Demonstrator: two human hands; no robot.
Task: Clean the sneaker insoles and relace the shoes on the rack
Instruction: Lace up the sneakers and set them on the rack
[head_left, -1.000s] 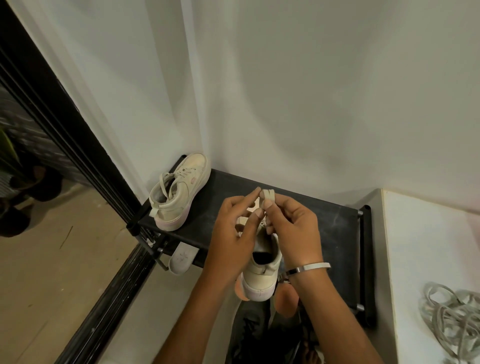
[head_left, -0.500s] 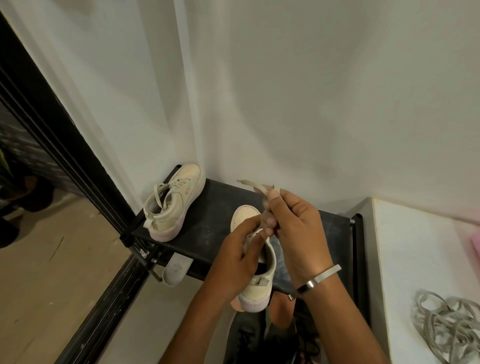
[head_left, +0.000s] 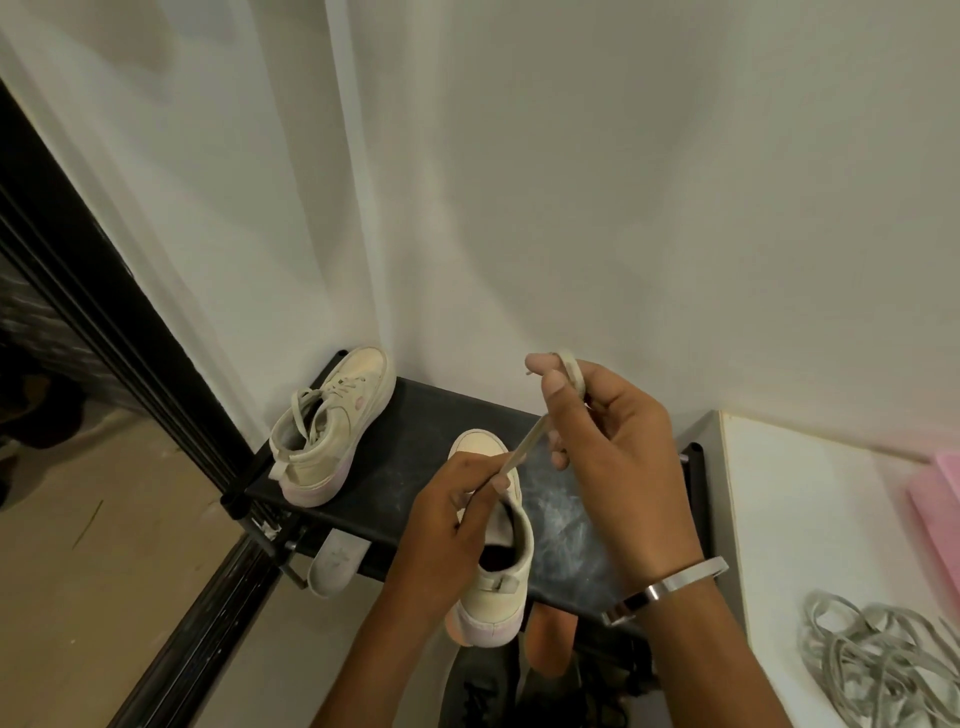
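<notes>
A cream sneaker (head_left: 496, 582) stands on the black rack shelf (head_left: 415, 457), heel toward me. A flat cream lace (head_left: 532, 439) runs taut from the shoe's upper up to my right hand (head_left: 608, 452), which pinches the lace, its end looped over the fingers. My left hand (head_left: 457, 525) pinches the same lace low down, just above the shoe, and hides the eyelets. A second cream sneaker (head_left: 332, 431), laced, stands at the shelf's left end.
A white insole (head_left: 335, 564) pokes out from under the shelf's left front. A heap of grey laces (head_left: 883, 670) lies on the white surface (head_left: 810, 519) at right, near a pink object (head_left: 940, 504). Dark shoes sit below. The wall is close behind the rack.
My right hand has risen and moved right, drawing the lace out taut from the near sneaker. My left hand stayed low at the shoe, sliding along the lace.
</notes>
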